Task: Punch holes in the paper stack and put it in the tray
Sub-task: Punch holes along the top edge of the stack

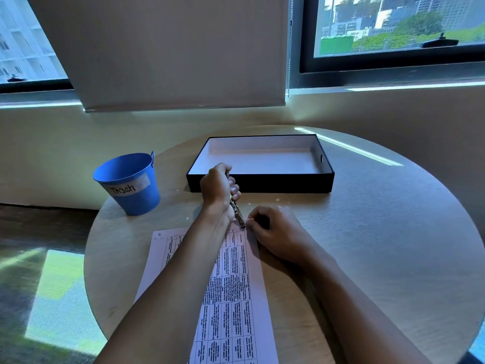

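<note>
A paper stack printed with a table lies on the round table, reaching from the near edge towards the middle. My left hand grips the handles of a small metal hole punch, whose jaws sit on the top right corner of the stack. My right hand lies beside that corner with curled fingers and pinches the paper's top edge. A black tray with a white inside stands behind the hands, with nothing in it.
A blue bucket labelled "Trash" stands at the table's left edge. Small white paper dots lie scattered on the wooden table near the tray's front. A wall and windows rise behind the table.
</note>
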